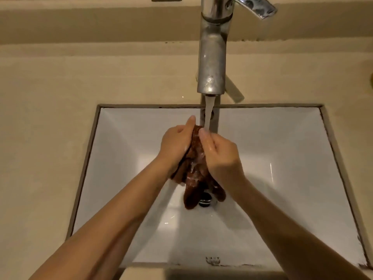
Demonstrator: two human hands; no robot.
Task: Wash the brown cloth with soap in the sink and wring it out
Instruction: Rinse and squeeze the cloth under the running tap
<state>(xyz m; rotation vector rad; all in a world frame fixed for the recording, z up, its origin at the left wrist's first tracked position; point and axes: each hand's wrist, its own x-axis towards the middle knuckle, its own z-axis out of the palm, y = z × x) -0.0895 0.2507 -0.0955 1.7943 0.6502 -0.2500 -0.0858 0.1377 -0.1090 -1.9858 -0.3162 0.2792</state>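
At the centre of the frame we held the brown cloth [196, 168] over the white sink [272, 142], our left hand [176, 141] and right hand [221, 156] each with a grip clenched on it. Water [208, 114] from the faucet [212, 57] fell onto its sudsy top.

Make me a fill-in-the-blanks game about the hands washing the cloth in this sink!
1. The cloth held by the left hand and right hand is coloured ____.
2. Water runs from the ____ above the sink.
3. The white patches on the cloth are soap ____.
4. The drain lies directly ____ the hanging cloth.

Missing words: brown; tap; suds; below
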